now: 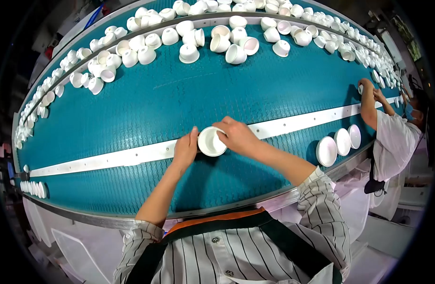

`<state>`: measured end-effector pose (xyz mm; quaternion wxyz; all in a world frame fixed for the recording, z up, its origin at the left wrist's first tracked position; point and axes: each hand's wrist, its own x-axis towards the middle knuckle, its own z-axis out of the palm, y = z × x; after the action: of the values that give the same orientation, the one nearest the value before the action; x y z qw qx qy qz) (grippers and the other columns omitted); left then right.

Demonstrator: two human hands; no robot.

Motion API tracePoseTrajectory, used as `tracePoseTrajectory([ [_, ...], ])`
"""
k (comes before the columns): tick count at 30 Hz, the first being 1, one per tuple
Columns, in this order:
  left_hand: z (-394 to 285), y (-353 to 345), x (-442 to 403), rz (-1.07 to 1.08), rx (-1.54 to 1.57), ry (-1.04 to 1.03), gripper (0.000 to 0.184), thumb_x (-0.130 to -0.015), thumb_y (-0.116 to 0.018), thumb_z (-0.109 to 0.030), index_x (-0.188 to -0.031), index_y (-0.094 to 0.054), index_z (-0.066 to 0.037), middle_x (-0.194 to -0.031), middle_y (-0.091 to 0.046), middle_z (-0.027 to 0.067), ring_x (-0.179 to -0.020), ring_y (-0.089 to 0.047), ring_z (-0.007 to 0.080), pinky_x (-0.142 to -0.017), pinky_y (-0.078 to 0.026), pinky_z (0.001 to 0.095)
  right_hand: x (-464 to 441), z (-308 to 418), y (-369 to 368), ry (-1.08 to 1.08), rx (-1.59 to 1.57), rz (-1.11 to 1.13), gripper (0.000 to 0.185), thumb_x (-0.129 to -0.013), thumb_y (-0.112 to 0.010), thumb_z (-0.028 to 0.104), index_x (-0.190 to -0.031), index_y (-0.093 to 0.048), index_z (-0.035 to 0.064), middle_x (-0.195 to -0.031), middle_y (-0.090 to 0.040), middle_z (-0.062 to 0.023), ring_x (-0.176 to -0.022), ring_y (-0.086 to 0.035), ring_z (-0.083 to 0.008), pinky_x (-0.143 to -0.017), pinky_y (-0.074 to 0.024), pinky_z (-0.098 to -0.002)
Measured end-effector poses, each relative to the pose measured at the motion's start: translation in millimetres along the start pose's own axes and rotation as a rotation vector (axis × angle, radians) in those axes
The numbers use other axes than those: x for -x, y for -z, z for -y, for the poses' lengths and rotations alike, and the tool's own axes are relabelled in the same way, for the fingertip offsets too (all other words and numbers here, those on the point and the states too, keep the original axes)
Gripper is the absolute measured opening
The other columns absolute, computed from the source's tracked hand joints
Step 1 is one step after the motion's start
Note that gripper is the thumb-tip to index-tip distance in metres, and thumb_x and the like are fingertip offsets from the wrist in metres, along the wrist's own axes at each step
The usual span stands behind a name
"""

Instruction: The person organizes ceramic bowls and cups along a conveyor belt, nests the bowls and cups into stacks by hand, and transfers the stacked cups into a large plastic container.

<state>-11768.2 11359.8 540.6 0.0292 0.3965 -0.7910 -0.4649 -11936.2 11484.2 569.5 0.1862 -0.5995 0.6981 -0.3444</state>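
A white cup (212, 142) is held upright, its opening toward the camera, above the white divider strip of the teal belt. Around the cup's left side my left hand (186, 147) is closed, thumb up near the rim. My right hand (239, 137) grips the rim on the right, with some fingers reaching inside the cup; their tips are partly hidden.
Many white cups (189, 53) lie along the far side of the teal belt (146, 104), beside a metal rail. Rows of cups stand near the front edge at right (326, 151) and far left (41, 190). A co-worker (395, 137) stands at the right, arms over the belt.
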Motion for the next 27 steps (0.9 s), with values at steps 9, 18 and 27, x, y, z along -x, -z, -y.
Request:
tracePoseTrajectory([
  [9, -55.3, -61.9, 23.2, -0.114, 0.070, -0.385, 0.098, -0.058, -0.085, -0.023, -0.137, -0.029, -0.004, -0.131, -0.043, 0.0185, -0.122, -0.043, 0.0333, -0.102, -0.036, 0.0411, -104.9, -87.3, 87.7, 0.025, 0.382, -0.294, 0.056, -0.072, -0.074, 0.023, -0.122, -0.052, 0.0097, -0.106, -0.056, -0.0176, -0.096, -0.057, -0.0332, -0.076, -0.0510, -0.0417],
  [18, -75.0, -102.6, -2.7, -0.323, 0.150, -0.290, 0.092, -0.058, -0.086, -0.024, -0.131, -0.035, 0.000, -0.124, -0.044, 0.0187, -0.115, -0.047, 0.0348, -0.096, -0.041, 0.0415, -111.2, -144.8, 102.0, 0.001, -0.218, -0.254, 0.035, -0.065, -0.081, 0.022, -0.083, -0.058, 0.0025, -0.119, -0.055, -0.0163, -0.101, -0.058, -0.0307, -0.086, -0.0472, -0.0366],
  [27, -89.7, -147.2, -12.0, -0.315, 0.422, -0.458, 0.092, -0.061, -0.084, -0.026, -0.135, -0.034, -0.005, -0.135, -0.038, 0.0143, -0.125, -0.038, 0.0306, -0.104, -0.032, 0.0402, 8.0, -96.6, 127.5, 0.163, -0.360, 0.310, 0.085, -0.044, -0.086, 0.047, -0.116, -0.060, 0.0092, -0.131, -0.048, -0.0215, -0.126, -0.041, -0.0380, -0.102, -0.0351, -0.0462],
])
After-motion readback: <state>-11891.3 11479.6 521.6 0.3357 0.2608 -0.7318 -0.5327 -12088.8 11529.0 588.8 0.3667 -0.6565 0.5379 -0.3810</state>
